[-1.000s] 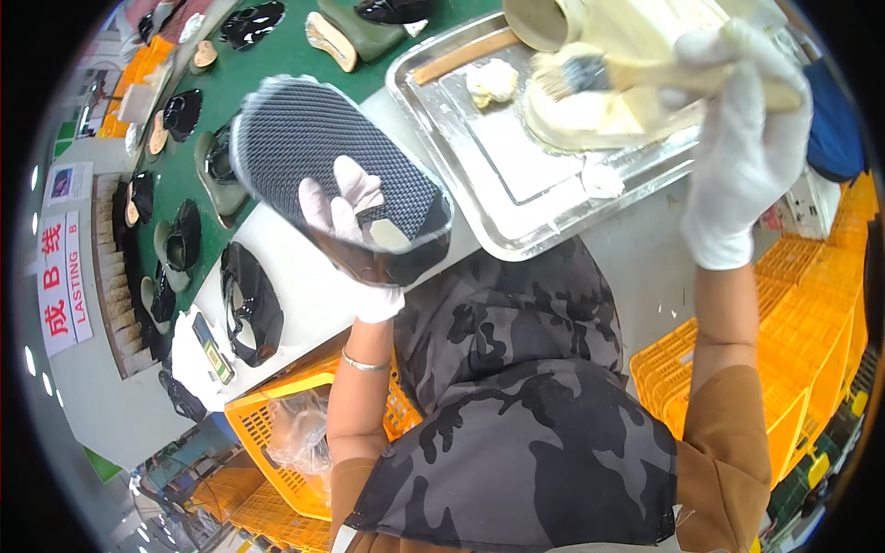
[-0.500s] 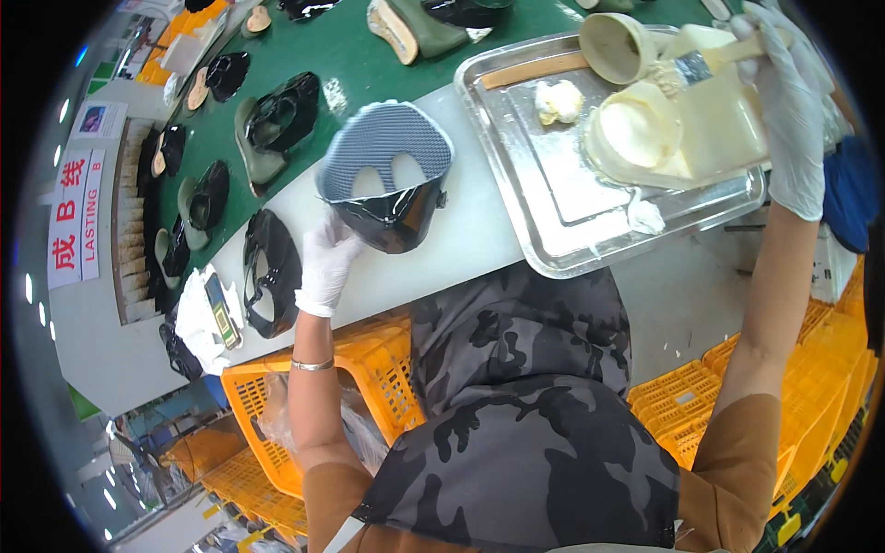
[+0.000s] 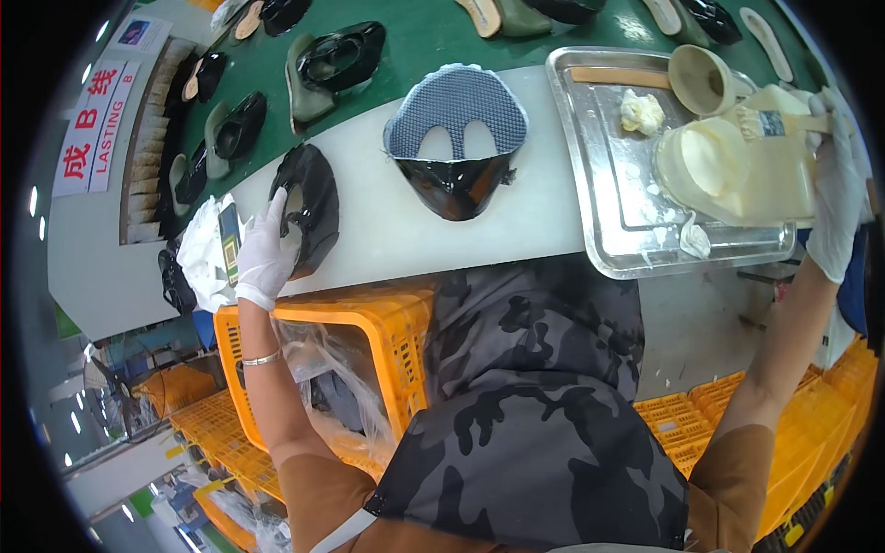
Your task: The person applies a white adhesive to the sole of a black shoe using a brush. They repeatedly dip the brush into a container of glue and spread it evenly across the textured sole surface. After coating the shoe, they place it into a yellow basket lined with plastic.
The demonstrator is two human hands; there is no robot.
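Observation:
My left hand [image 3: 263, 253], in a white glove, is at the near left edge of the white board. Its fingers and thumb close on the edge of a glossy black shoe upper [image 3: 318, 221]. At the right, my gloved right hand [image 3: 837, 189] grips a flat brush [image 3: 795, 123] by its handle. The brush's pale bristles are over a translucent container [image 3: 784, 184] of cream-coloured paste [image 3: 714, 158]. Between my hands, another black upper [image 3: 456, 189] lies on the board, its grey textured lining [image 3: 456, 101] showing two cut-outs. No hand touches it.
A metal tray [image 3: 599, 249] holds the container, a beige cup [image 3: 698, 81], a wooden strip [image 3: 619, 76] and paste lumps [image 3: 641, 112]. Several shoes on lasts [image 3: 336, 60] stand on the green surface beyond. An orange crate [image 3: 406, 341] sits below the board's near edge.
My left hand has let go of the lined upper, leaving it on the board, and moved left to the other black upper. My right hand still holds the brush by the container. The view has shifted.

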